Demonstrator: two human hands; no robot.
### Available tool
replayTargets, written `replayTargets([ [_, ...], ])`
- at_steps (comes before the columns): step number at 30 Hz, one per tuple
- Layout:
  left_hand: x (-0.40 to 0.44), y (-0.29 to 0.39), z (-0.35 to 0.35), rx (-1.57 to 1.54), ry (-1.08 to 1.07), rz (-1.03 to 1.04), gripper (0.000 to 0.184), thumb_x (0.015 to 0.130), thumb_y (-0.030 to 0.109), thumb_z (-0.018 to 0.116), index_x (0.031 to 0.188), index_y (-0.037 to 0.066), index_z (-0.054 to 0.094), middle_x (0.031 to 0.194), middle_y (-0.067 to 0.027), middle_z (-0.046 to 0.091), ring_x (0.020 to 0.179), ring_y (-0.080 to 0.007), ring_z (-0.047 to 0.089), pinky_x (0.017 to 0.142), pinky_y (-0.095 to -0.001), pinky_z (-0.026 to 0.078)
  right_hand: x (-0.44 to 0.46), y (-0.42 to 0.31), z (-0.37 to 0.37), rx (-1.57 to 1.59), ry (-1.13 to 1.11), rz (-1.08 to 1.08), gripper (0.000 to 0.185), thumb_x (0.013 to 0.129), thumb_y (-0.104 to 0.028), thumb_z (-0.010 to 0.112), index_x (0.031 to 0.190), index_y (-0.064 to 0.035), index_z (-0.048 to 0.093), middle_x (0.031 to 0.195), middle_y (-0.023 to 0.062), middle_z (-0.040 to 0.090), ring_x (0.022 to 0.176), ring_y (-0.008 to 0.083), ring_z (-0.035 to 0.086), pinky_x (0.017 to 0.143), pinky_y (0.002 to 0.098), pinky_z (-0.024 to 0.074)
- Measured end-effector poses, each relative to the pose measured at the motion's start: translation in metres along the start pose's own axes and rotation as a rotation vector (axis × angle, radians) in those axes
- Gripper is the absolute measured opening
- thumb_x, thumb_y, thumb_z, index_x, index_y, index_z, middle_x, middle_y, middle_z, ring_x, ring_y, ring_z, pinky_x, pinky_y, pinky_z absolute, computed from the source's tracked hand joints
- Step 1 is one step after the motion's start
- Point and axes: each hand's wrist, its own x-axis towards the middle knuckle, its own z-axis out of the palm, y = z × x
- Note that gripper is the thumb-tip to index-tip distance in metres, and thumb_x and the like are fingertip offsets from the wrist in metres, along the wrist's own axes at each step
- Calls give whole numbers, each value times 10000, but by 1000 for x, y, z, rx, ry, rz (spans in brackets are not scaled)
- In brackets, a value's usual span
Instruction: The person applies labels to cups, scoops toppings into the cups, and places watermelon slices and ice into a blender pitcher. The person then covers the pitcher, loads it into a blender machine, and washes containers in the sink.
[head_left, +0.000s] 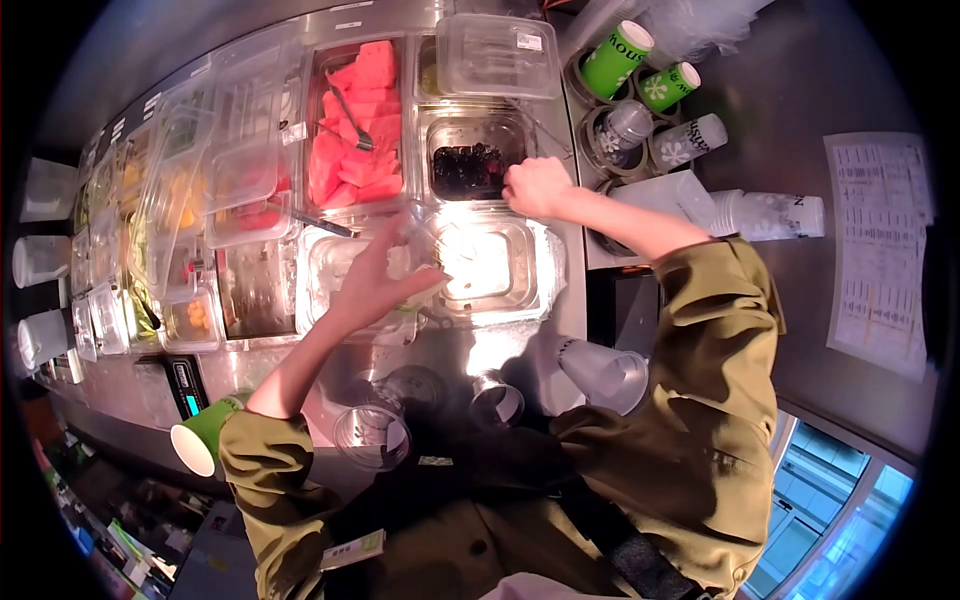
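My left hand (pixel 372 285) is curved, thumb and fingers apart, around what looks like a clear plastic cup (pixel 424 238); glare washes out most of its outline. Under this hand lie clear-lidded containers, and a brightly lit one (pixel 488 262) sits just to its right. My right hand (pixel 537 187) has its fingers curled together at the right edge of a metal pan (pixel 432 125) of dark, glossy pieces (pixel 466 172). Whatever those fingers grip is hidden. Left of that pan, red watermelon chunks (pixel 350 130) fill another pan, with tongs (pixel 352 122) resting on top.
Green paper cups (pixel 617 60) and clear cups (pixel 690 143) stand in holders at the upper right. Clear cups (pixel 605 375) lie along the counter's near edge. A digital scale (pixel 186 385) and a green cup (pixel 208 435) are at the left. Printed sheets (pixel 880 250) hang at right.
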Motion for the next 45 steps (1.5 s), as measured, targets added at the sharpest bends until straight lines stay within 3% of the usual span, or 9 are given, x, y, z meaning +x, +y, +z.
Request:
replayTargets([
  [8, 14, -3, 10, 12, 35, -78, 851, 652, 405, 719, 1270, -25, 321, 1111, -182, 511, 1019, -253, 509, 857, -334, 398, -1, 19, 36, 538, 144, 228, 267, 721, -242, 463, 837, -102, 659, 849, 129, 629, 857, 310, 587, 770, 391, 458],
  [18, 44, -10, 9, -72, 29, -91, 854, 659, 390, 721, 1272, -29, 298, 1063, -157, 530, 997, -231, 514, 839, -333, 408, -39, 54, 22, 1005, 164, 148, 253, 715, -247, 480, 775, -86, 666, 585, 74, 581, 605, 197, 559, 575, 293, 408],
  [21, 49, -14, 15, -123, 39, -113, 845, 648, 322, 743, 1272, -25, 292, 1102, -152, 500, 1025, -227, 488, 864, -333, 388, -87, 36, -26, 652, 390, 43, 196, 723, -116, 493, 833, -30, 631, 571, 47, 509, 498, 165, 471, 508, 273, 362],
  [24, 50, -12, 26, -200, 194, 172, 852, 630, 247, 756, 1277, -18, 269, 1119, -142, 471, 1064, -230, 454, 901, -328, 359, -111, 30, -51, -214, 715, -462, 348, 681, -131, 522, 1023, -119, 587, 642, 44, 508, 554, 216, 529, 540, 343, 419],
  [31, 28, -4, 21, -139, 291, 251, 837, 616, 136, 751, 1269, 2, 244, 1207, -139, 376, 1134, -241, 394, 962, -342, 313, -130, 20, -62, 266, 664, -224, 319, 687, -39, 519, 996, -64, 598, 737, 111, 586, 634, 275, 571, 556, 347, 453],
  [35, -7, 6, 15, -192, 310, 285, 885, 577, 144, 778, 1255, 20, 222, 1236, -148, 328, 1159, -244, 355, 995, -358, 276, -90, 17, -41, 395, 412, 14, 295, 702, -112, 518, 976, -52, 609, 792, 167, 603, 709, 313, 587, 643, 389, 462],
  [38, -62, 8, -11, -188, 338, 264, 934, 527, 173, 813, 1239, 18, 228, 1237, -157, 326, 1167, -252, 352, 1002, -370, 269, -49, 23, -15, 192, 257, 87, 303, 698, -108, 513, 980, -48, 605, 817, 184, 605, 779, 333, 583, 687, 405, 467],
  [41, -140, -1, -27, 51, 576, 94, 917, 525, 25, 772, 1261, 44, 226, 1256, -145, 337, 1194, -266, 341, 999, -402, 289, -20, 32, 4, 71, 238, 36, 190, 716, -116, 542, 881, -47, 606, 835, 188, 609, 824, 339, 586, 719, 436, 476],
  [45, -217, -36, -23, -83, 858, -81, 949, 531, 80, 783, 1296, 52, 221, 1297, -152, 329, 1208, -268, 324, 1019, -388, 225, 4, 27, 12, 7, 273, -1, 148, 706, -73, 517, 800, 24, 577, 798, 241, 587, 761, 381, 582, 680, 449, 478],
])
